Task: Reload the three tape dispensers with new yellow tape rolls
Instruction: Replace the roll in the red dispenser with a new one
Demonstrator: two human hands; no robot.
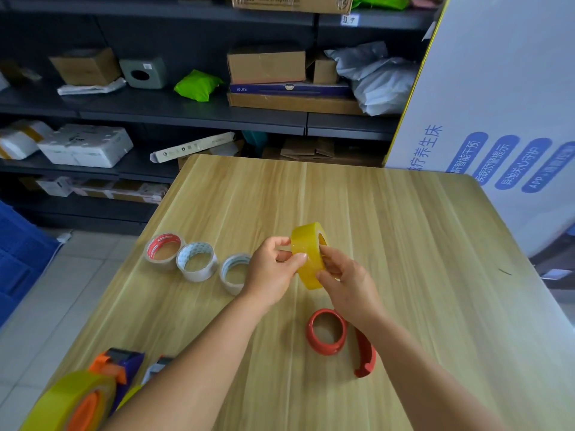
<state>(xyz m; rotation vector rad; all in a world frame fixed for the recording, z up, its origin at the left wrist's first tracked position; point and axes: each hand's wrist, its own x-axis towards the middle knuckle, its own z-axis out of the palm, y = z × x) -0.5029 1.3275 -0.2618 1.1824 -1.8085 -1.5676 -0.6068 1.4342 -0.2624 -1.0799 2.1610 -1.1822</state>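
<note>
Above the middle of the wooden table (420,244) a yellow tape roll (306,244) is held on edge by both hands. My left hand (270,272) pinches its left face and my right hand (345,278) grips its right rim. Below them lies an empty red dispenser, split into a ring (326,331) and a curved handle piece (365,357). At the bottom left, a purple and orange dispenser (119,367) carries a yellow roll (67,399). A second dispenser (157,368) shows partly behind my left forearm.
Three near-empty tape cores stand in a row on the left of the table: a red-lined one (163,248), a white one (196,259) and another white one (234,272). Dark shelves with boxes and parcels (266,65) stand behind. A white printed board (497,119) leans at right.
</note>
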